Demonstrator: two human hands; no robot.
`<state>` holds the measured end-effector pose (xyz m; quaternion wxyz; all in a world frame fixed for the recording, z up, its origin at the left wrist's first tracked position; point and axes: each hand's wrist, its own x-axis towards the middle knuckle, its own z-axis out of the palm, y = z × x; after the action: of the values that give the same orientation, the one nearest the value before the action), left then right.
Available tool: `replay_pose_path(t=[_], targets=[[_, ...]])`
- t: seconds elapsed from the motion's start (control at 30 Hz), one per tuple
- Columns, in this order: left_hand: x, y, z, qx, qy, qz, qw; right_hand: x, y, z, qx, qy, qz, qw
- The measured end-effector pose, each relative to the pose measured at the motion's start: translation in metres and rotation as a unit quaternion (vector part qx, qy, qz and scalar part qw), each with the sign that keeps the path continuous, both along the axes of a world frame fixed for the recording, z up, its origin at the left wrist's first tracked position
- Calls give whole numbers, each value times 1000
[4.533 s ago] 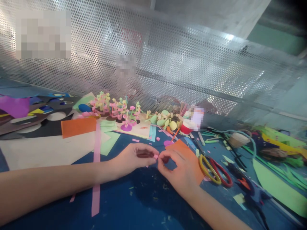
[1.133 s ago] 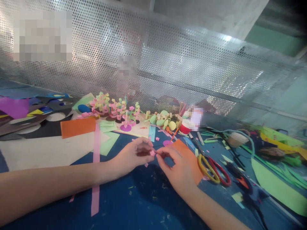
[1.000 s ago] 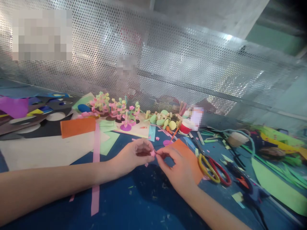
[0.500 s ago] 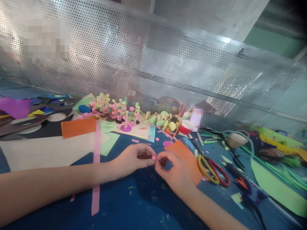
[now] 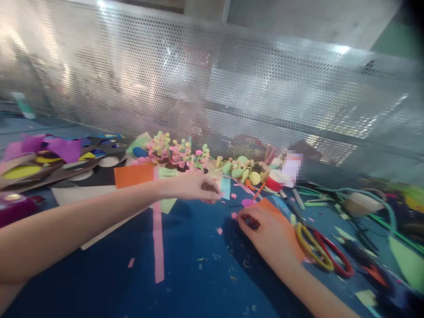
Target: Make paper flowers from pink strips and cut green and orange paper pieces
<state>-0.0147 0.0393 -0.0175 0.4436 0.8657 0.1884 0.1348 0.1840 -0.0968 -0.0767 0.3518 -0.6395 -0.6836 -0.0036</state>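
My right hand [image 5: 268, 229] rests low over the blue table [image 5: 185, 282] on an orange paper sheet [image 5: 265, 205]. Its fingertips are pinched on a small pink paper piece [image 5: 234, 215]. My left hand [image 5: 195, 187] is stretched forward with its fingers curled, just in front of a row of small pink, yellow and green paper flower figures [image 5: 175, 152]. Whatever its fingers hold is hidden and blurred. A loose pink scrap [image 5: 219, 231] lies on the table between the two hands.
Scissors with yellow and red handles [image 5: 319, 251] lie right of my right hand. A long pink strip [image 5: 158, 240], an orange rectangle [image 5: 134, 174], green paper balls [image 5: 247, 170], a red and white pot [image 5: 274, 181] and purple scraps [image 5: 62, 148] surround them. A perforated metal screen [image 5: 232, 97] closes the back.
My hands, pinched together on the pink piece, have parted. The left hand has gone forward toward the flower figures; the right keeps the pink piece. The view has swung, shifting things rightward.
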Motion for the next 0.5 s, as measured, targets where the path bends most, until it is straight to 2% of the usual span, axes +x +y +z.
replay_pose_path(t=[0.07, 0.17, 0.23, 0.4, 0.5], targets=[[-16, 13, 20, 60, 104, -116, 986, 0, 1, -1, 0, -11, 1, 1000], [-38, 16, 41, 68, 232, -204, 948, -2, 3, 1, -2, -17, -23, 1000], [-49, 8, 46, 65, 277, -196, 938, -1, 5, 2, -7, -9, -42, 999], [-61, -14, 32, 189, 303, -135, 924, 6, 7, -2, -50, 26, -34, 998], [-63, -15, 23, 205, 298, -158, 919, 4, 3, 1, -39, 33, -31, 998]])
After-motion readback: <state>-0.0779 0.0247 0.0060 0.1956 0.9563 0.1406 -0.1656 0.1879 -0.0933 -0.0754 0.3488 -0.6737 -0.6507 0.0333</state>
